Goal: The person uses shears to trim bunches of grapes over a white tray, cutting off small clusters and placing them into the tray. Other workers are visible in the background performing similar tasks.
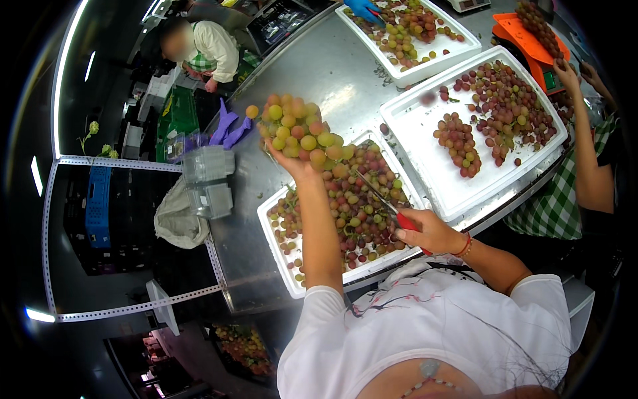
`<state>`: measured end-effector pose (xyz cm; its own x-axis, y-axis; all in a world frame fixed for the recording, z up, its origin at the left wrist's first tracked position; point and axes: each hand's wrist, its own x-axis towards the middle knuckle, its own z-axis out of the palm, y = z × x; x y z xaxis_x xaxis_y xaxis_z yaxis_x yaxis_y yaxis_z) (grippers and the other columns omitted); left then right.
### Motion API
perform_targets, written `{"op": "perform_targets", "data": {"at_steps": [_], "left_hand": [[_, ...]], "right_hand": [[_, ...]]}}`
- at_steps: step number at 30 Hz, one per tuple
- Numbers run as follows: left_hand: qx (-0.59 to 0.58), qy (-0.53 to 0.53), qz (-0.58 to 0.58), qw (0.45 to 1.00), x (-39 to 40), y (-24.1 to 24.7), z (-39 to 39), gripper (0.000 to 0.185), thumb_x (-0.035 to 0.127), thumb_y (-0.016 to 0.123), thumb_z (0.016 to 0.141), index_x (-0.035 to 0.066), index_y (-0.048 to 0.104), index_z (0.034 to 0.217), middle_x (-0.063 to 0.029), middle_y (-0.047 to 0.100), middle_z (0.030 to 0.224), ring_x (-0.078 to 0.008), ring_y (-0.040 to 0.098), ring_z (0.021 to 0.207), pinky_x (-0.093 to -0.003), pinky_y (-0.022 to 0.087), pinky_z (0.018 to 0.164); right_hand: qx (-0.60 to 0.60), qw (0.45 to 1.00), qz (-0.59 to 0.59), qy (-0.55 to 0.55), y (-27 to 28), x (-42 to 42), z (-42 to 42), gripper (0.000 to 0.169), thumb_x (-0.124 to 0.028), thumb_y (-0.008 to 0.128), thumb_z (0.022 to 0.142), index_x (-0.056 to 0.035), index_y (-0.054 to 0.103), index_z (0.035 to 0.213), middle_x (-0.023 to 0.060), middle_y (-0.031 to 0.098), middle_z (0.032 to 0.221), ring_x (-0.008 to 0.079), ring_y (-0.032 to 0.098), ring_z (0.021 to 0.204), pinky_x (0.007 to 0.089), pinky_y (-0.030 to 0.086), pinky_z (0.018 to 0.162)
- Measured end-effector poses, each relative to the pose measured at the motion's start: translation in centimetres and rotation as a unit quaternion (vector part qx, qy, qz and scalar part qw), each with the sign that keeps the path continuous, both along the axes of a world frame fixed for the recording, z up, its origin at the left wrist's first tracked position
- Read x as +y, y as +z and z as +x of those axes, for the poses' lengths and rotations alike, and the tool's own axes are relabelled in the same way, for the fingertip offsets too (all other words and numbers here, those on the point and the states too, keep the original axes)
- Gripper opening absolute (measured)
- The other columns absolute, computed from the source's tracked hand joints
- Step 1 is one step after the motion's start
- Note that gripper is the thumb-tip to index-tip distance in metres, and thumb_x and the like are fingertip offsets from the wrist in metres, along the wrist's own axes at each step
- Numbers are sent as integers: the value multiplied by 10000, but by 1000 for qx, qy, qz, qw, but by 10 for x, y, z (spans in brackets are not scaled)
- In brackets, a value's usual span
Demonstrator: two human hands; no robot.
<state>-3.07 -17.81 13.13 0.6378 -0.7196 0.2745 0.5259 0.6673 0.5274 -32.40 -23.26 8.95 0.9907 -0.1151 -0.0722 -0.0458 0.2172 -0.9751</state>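
Observation:
My left hand (pixel 300 169) is raised palm up under a bunch of green and pinkish grapes (pixel 301 130) and supports it. One grape sticks out at the bunch's far left. In my right hand (pixel 432 231) is a pair of red-handled scissors (pixel 409 223), its thin metal blades pointing up and left toward the bunch's lower end. Whether the blades touch a stem or are parted cannot be told. Below both hands stands a white foam tray (pixel 280 264) heaped with red and green grapes (pixel 356 219); my left forearm hides part of it.
On the metal table (pixel 299 65), a second foam tray (pixel 413 149) holds grapes at right. A blue-gloved hand (pixel 363 9) works over a farther tray (pixel 423 70). Another person's hand (pixel 568 77) holds grapes at an orange scale (pixel 528 55). Clear plastic boxes (pixel 209 182) and purple gloves (pixel 227 124) lie left.

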Motion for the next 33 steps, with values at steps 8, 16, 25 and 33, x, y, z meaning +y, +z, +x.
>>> {"op": "perform_targets", "data": {"at_steps": [8,16,25,33], "left_hand": [[92,134,114,980,-3,-31,-15,634,606,420,799,133,447,1220,-108,505,1138,-316,532,952,-443,469,734],[63,56,22,996,7,-73,5,641,552,410,861,97,362,1310,-94,417,1298,-268,432,1169,-404,376,982],[54,56,-9,997,-11,-49,-13,635,550,427,850,102,378,1298,-92,438,1260,-279,442,1136,-422,388,945],[44,60,-27,997,-24,-23,-20,629,548,443,841,107,391,1287,-90,457,1226,-289,451,1107,-438,398,913]], "right_hand": [[20,997,-57,-40,19,-3,16,326,-271,583,849,36,545,952,1,474,651,75,416,605,248,389,550],[21,983,-161,-83,26,-10,22,305,-257,612,813,36,536,845,73,440,562,107,416,532,290,384,498],[36,949,-276,-148,22,-11,37,275,-237,623,761,18,536,814,173,520,596,313,533,541,389,408,518],[55,871,-443,-203,30,-13,46,327,-281,645,725,18,553,822,172,572,660,343,575,596,412,460,541]]}}
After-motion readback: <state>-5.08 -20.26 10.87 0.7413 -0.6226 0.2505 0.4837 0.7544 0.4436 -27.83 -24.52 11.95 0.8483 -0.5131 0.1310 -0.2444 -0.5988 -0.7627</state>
